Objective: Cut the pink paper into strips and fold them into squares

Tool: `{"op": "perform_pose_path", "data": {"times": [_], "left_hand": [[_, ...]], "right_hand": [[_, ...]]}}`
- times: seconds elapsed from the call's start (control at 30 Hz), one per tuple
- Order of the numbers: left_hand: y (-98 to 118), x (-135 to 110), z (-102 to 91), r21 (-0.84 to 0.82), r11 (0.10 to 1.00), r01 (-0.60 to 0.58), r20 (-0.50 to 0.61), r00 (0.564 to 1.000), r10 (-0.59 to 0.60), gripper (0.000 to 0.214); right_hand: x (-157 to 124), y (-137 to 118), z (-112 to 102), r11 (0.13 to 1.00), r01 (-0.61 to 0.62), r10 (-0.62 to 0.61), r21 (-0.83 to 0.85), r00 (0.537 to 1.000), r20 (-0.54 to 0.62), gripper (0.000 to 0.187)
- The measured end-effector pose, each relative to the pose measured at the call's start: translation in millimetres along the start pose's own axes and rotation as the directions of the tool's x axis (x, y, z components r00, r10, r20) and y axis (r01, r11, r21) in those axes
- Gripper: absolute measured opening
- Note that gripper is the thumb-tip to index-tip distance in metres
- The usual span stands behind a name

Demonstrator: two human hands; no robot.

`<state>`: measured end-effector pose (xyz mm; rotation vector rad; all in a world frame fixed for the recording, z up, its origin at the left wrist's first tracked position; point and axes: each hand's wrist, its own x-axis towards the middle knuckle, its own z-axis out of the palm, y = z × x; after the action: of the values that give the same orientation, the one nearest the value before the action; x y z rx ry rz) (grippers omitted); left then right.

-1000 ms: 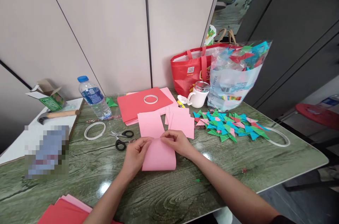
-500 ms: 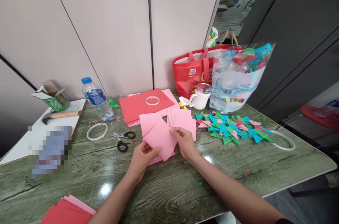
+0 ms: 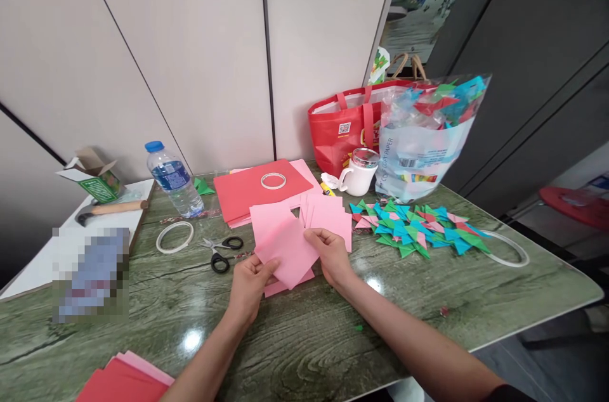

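I hold a square pink paper sheet (image 3: 288, 251) tilted like a diamond, just above the green marbled table (image 3: 295, 345). My left hand (image 3: 250, 285) pinches its lower left edge, and my right hand (image 3: 330, 253) pinches its right corner. Another pink piece (image 3: 285, 286) lies under it on the table. Behind it lie more pink squares (image 3: 328, 215). Black-handled scissors (image 3: 221, 251) rest just left of my left hand.
A red paper stack (image 3: 252, 189) with a tape ring on it lies behind. A water bottle (image 3: 172, 179), a white ring (image 3: 174, 237), a mug (image 3: 358, 174), a red bag (image 3: 342, 126), a plastic bag (image 3: 423, 136), folded coloured triangles (image 3: 419, 229) and more red sheets (image 3: 124, 383) surround me.
The sheet was curled over on the table a second ago; both hands lifted and opened it, and it now hangs flat and turned cornerwise.
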<state>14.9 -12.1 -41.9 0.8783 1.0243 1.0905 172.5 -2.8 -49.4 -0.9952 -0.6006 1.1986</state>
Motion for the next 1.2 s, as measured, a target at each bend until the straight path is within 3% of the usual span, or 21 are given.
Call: {"op": "perform_pose_path", "data": {"times": [0.3, 0.53, 0.93, 1.2], "left_hand": [[12, 1, -6.1, 0.037, 0.999, -0.040, 0.093, 0.995, 0.037, 0.034], [11, 1, -4.1, 0.050, 0.996, -0.072, 0.037, 0.997, 0.070, 0.033], [22, 3, -8.2, 0.102, 0.991, -0.092, 0.058, 0.995, 0.087, 0.026], [17, 4, -9.1, 0.131, 0.988, -0.086, 0.043, 0.996, 0.081, 0.025]], "right_hand": [[2, 0, -2, 0.999, 0.028, -0.028, -0.019, 1.000, 0.001, 0.019], [3, 0, -2, 0.997, 0.047, -0.047, -0.066, 0.999, -0.007, 0.021], [1, -6, -3, 0.996, 0.051, -0.049, -0.075, 0.998, 0.025, 0.017], [2, -6, -5, 0.988, 0.106, -0.099, -0.114, 0.993, 0.069, 0.017]]}}
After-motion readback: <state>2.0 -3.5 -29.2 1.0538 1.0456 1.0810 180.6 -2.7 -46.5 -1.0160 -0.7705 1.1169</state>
